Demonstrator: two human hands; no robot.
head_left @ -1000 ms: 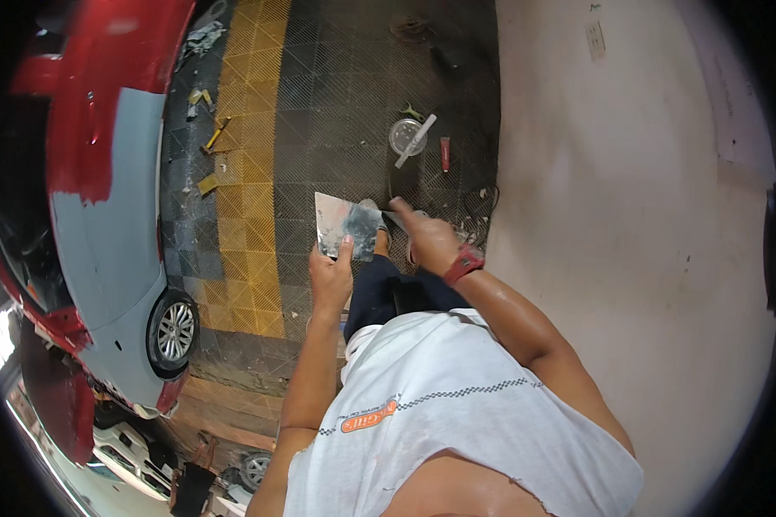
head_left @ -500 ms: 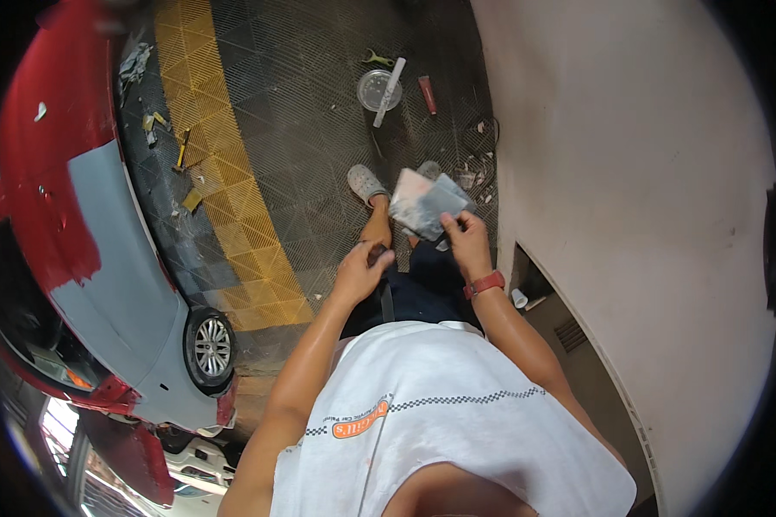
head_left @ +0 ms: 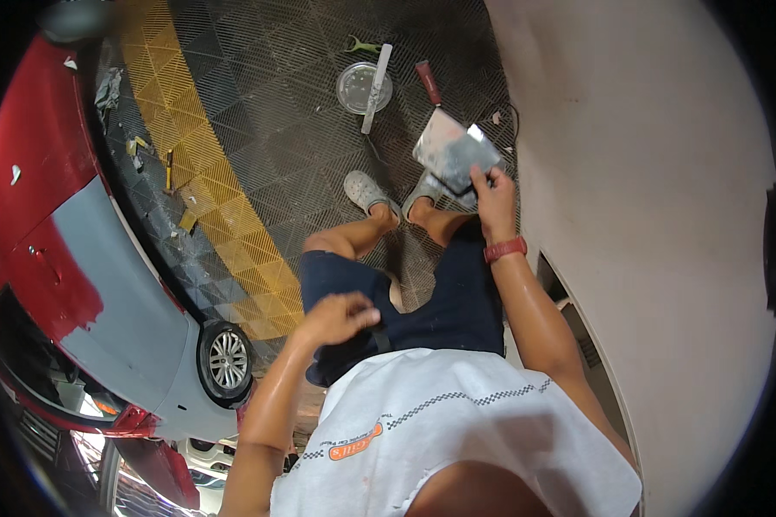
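Note:
My right hand (head_left: pixel 496 194), with a red band at the wrist, pinches a squarish flat plate (head_left: pixel 440 142) smeared with pinkish-white paste. A grey flat sheet, perhaps a spreader (head_left: pixel 474 159), overlaps the plate in the same grip. Both are held out beyond my right knee, over my right foot. My left hand (head_left: pixel 341 319) hovers at my left thigh, close to the dark shorts (head_left: pixel 448 314). Its fingers are loosely bent and apart, with nothing visible in them.
Ahead on the grey tiled floor stand a round tin (head_left: pixel 353 86) with a pale stick (head_left: pixel 377 90) across it, a red tube (head_left: pixel 427 82) and a green tool (head_left: pixel 364 45). A red and grey car (head_left: pixel 121 284) fills the left. A large pale panel (head_left: pixel 638 215) rises close at right.
My left hand has dropped back toward my thigh and its fingers have loosened. My right hand has carried the plate and sheet forward and to the right. My legs are now farther apart.

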